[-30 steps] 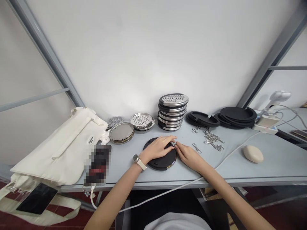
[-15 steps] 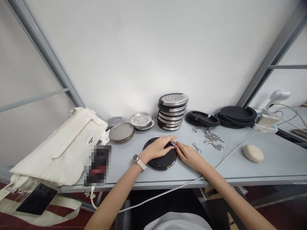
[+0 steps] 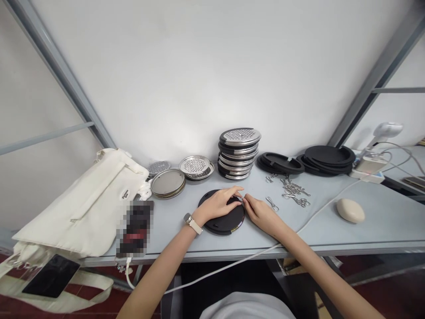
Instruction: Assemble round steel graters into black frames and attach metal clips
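Observation:
A flat black disc (image 3: 221, 224) with a coloured strip along its lower right rim lies on the grey table before me. My left hand (image 3: 221, 204), with a watch at the wrist, rests over the disc and holds it down, its thumb and fingers reaching to the right edge. At that edge my right hand (image 3: 257, 210) is closed in a pinch. A small shiny metal piece, probably a clip, shows at its fingertips, mostly hidden. To the right lie one metal clip (image 3: 272, 204) and a heap of metal clips (image 3: 295, 190).
Behind stands a tall stack of perforated metal and black discs (image 3: 239, 153). Perforated metal plates (image 3: 195, 165) and plain metal plates (image 3: 168, 184) are at left, black rings (image 3: 280, 165) and black discs (image 3: 328, 160) at right. A white bag (image 3: 83, 208), cable (image 3: 318, 221) and cream case (image 3: 350, 210) flank them.
Hardly anything differs. The fingertips of both hands have shifted slightly at the disc's right edge, where a little more of the shiny piece shows.

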Tool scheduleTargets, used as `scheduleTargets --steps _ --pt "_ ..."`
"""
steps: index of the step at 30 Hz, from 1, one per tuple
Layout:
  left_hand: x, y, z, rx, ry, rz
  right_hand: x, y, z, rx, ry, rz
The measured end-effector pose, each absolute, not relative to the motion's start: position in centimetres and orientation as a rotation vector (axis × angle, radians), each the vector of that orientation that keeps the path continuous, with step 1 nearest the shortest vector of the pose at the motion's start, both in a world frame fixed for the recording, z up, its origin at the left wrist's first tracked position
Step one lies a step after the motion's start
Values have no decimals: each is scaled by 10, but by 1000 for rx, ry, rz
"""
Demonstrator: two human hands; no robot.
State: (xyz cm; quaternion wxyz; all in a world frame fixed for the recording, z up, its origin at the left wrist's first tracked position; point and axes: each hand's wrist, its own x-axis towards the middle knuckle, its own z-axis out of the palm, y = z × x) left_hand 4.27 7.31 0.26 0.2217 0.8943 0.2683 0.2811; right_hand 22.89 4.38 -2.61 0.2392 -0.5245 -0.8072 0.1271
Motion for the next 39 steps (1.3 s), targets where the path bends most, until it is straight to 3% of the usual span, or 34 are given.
scheduleTargets --steps 35,39 --pt "43 71 8 2658 766 760 236 43 -22 -1392 -2128 391" --pt "43 72 7 2662 760 758 271 64 -10 -1535 -1999 184"
